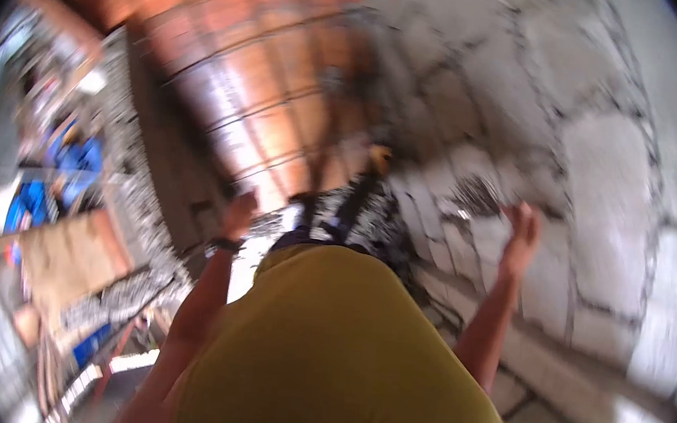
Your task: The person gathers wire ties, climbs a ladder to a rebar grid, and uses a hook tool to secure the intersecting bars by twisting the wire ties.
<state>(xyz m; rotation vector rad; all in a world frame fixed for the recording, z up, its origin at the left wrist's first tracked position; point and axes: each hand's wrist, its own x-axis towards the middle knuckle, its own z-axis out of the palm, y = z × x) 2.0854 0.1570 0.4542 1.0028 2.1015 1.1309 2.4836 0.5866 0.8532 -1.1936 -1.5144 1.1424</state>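
Observation:
My right hand [522,232] is raised in front of the block wall [608,192], its fingers stretched out and a little apart, with nothing in them. Just left of its fingertips in this view is a dark patch of wiry strands [476,194] against the wall. My left hand [239,215], a dark band [226,245] on its wrist, hangs beside a dark upright board [171,142]. Motion smears its fingers, and I see no object in it.
Ahead, a grid of dark bars [287,72] crosses orange panels [258,115]. Rubble lies around my feet. At far left are a wooden board [70,260], blue items [77,161] and other clutter. A ledge [572,363] runs along the foot of the block wall.

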